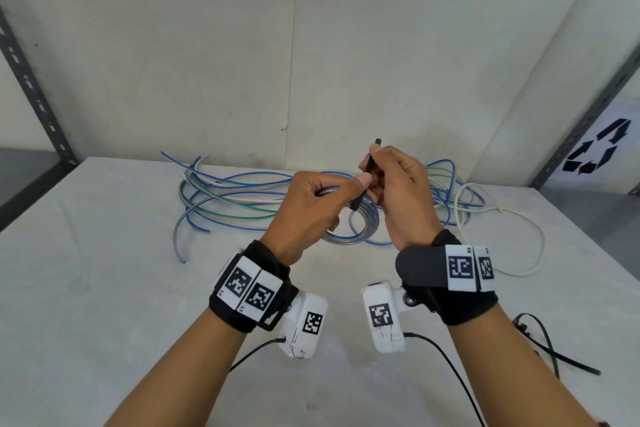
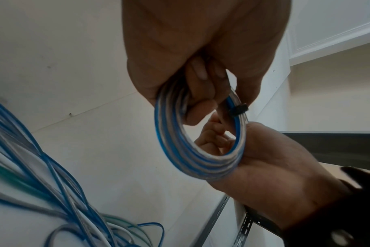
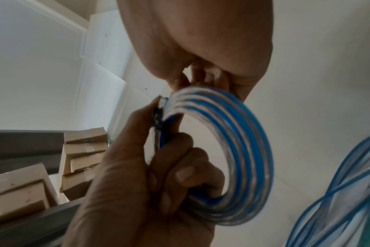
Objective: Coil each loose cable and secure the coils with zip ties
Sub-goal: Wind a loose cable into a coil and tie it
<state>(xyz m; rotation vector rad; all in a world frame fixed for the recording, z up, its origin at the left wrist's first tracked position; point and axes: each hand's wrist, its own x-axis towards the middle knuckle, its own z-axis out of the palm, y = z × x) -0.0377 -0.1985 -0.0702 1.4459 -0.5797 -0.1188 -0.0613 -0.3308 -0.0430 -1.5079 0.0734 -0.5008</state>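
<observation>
Blue-and-clear cable, wound into a tight coil [image 2: 203, 147], is being cinched with a black zip tie [image 1: 367, 173] above the middle of the bench [image 1: 104, 288].

Both hands are working close together, lifted off the surface, which looks meant to let the coil hang free while the tie closes round it. Curled through the ring, the left hand [image 1: 311, 208] is gripping the coil so the loops cannot spring apart. With fingers closed and pinching, the right hand [image 1: 398, 191] is drawing the tie's tail upward, its end poking out above the fingertips [image 1: 375, 149]. More loose cables [image 1: 235, 198] are lying tangled along the bench's far edge, and spare ties [image 1: 550, 350] are waiting near its right edge.
</observation>
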